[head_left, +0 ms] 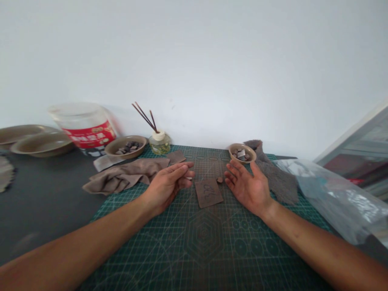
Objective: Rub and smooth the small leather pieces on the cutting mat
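Note:
My left hand [169, 184] hovers over the green cutting mat [163, 250], left of a square brown patch [209, 193] with dark markings. Its thumb presses against the index finger, and a small pale spot shows by the fingertips; what it holds, if anything, I cannot make out. On the other side of the patch, my right hand [250, 186] is open, palm turned inward, fingers apart and holding nothing. A small brown chip [220, 180] lies at the patch's upper right corner. Just beyond my right fingers stands a small bowl [254, 155] of grey and brown pieces.
At the left lie a crumpled brown cloth [121, 178], a bowl of dark pieces [110, 151], a reed diffuser [160, 143], a red-labelled tub [87, 129] and more bowls [42, 143]. A grey fuzzy cloth [281, 184] and clear plastic bag [339, 198] lie right. A white wall [200, 72] rises behind.

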The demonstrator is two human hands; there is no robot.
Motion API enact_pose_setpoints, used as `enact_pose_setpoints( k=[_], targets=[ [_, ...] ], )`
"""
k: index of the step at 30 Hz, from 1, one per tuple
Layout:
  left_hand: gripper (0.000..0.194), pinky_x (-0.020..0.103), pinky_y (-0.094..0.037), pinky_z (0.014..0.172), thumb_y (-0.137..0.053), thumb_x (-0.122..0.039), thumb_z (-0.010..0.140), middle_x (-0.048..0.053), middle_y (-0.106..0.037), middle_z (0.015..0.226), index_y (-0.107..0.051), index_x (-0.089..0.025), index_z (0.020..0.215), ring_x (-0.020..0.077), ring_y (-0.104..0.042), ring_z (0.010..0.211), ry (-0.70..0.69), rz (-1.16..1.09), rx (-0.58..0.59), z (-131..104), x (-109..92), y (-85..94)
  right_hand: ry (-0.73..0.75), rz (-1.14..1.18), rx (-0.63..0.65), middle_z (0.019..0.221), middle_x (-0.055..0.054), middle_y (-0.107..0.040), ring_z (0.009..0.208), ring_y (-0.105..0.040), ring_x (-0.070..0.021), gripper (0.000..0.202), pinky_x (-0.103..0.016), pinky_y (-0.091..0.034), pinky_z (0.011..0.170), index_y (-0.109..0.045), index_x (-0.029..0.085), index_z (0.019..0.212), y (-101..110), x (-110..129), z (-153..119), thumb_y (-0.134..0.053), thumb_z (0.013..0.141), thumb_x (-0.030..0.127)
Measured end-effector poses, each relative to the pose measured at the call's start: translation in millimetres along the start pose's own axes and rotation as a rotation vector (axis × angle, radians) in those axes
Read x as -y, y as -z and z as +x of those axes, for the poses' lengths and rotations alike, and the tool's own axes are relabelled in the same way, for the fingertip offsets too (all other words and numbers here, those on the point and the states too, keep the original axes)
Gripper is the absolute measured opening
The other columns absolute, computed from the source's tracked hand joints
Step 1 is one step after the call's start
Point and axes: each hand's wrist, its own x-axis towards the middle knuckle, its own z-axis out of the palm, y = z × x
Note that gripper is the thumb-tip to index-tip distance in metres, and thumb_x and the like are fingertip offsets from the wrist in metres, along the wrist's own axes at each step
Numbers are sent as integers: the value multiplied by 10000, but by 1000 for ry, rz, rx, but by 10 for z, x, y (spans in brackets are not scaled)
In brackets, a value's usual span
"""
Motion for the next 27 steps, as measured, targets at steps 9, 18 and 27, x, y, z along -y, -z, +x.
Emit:
enact_pose_setpoints(
  k=[9, 18, 27],
  targets=[
    [383, 223, -295, 450, -601, -457, 860, -44, -508, 445, -477, -184, 622, 89, -414, 407, -84, 300, 94, -88, 69, -60, -16, -119, 30, 1103, -51, -656, 890, -627, -153, 421, -285, -505, 785, -675, 179, 986, -4, -30, 16, -517, 881, 554],
    [552, 281, -235, 459, -503, -572, 883, -27, -410, 360, -440, -198, 482, 103, -346, 385, -85, 385, 55, -75, 57, -30, -53, -149, 21, 1050, -52, -672, 803, -629, -113, 391, -227, -514, 705, -689, 152, 949, 33, -44, 42, -521, 904, 501],
    [636, 321, -260, 494, -448, -515, 909, -5, -359, 316, -338, -217, 357, 107, -311, 358, -58, 138, 52, -57, 37, -19, -77, -154, 21, 939, -61, -695, 789, -641, -126, 353, -231, -508, 684, -701, 150, 906, 55, -57, 52, -560, 890, 473]
  ],
)
